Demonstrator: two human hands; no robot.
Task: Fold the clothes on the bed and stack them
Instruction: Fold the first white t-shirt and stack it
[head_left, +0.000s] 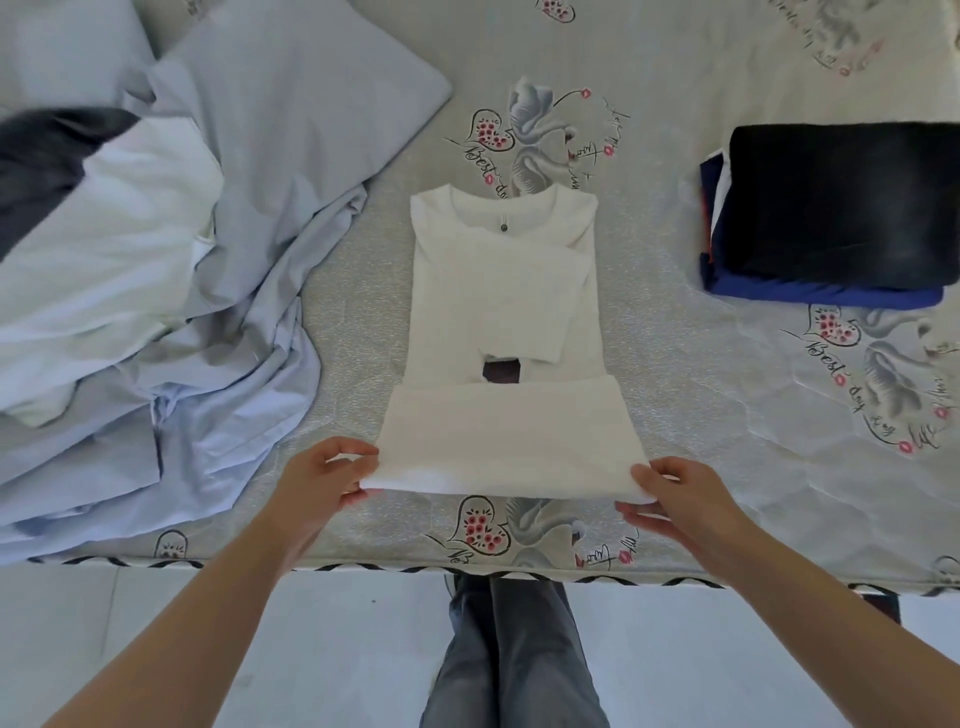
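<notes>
1. Head view: white shirt (501, 312) lies mid-bed, collar toward the far edge, long axis front to back.
2. My left hand (317, 486) and right hand (680, 501) pinch its folded hem at the near edge.
3. Swan-printed mattress (701, 389); pale tiled floor (727, 649) below.

white shirt (501, 312), black-over-blue stack (831, 218) (swan-print mattress (727, 395))

I have only one view, a wide-angle camera on the person's head. It looks forward and steeply down, close over the near edge of the bed (675, 395), and also takes in the floor (727, 654) below.
</notes>
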